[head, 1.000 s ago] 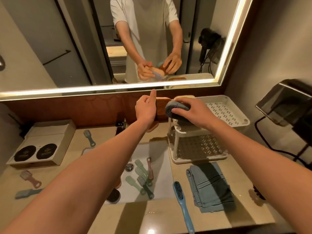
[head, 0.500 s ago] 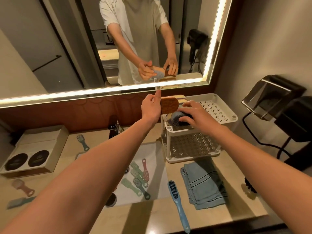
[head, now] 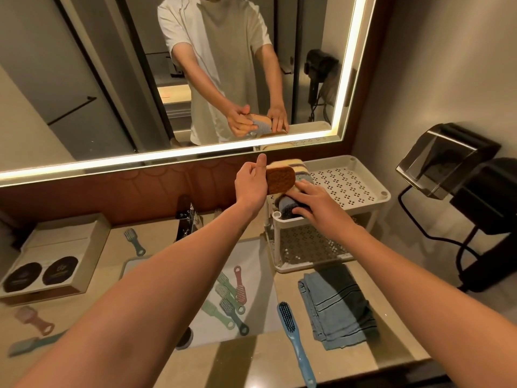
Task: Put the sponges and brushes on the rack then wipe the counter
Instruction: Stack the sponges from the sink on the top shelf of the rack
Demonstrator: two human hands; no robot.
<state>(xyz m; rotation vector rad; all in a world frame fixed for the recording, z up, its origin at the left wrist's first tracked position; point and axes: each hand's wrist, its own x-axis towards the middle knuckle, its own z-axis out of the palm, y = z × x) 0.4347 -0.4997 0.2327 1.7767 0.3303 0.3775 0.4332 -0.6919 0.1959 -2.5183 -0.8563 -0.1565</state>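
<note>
Head view, looking down over a beige stone desk [head: 386, 340] with a white sink [head: 260, 278] set into it. At the back right stands a white plastic two-tier rack [head: 361, 191] with perforated shelves. The left hand [head: 250, 182] is at the rack's top left corner; its grip is curled round the near edge of a brown oval scouring sponge [head: 280, 180], thumb pointing straight up. That sponge stands on edge over the top tier, just in front of a pale yellow sponge [head: 288, 163]. Whether it rests on anything I cannot tell. Beside it the right hand [head: 314, 204] lies on a grey-blue rounded scrubber [head: 284, 206], its grip curved over it, holding it down at the front left of the top tier.

Several small plastic brushes [head: 228, 301] in green, pink and grey-blue lie loose in the sink. A long blue brush with dark bristles [head: 293, 329] lies on the desk's front edge, near a folded blue striped towel [head: 335, 301]. To the left are a grey-blue brush [head: 134, 242], a pink brush [head: 33, 320] and a flat box with two dark discs [head: 53, 259].
</note>
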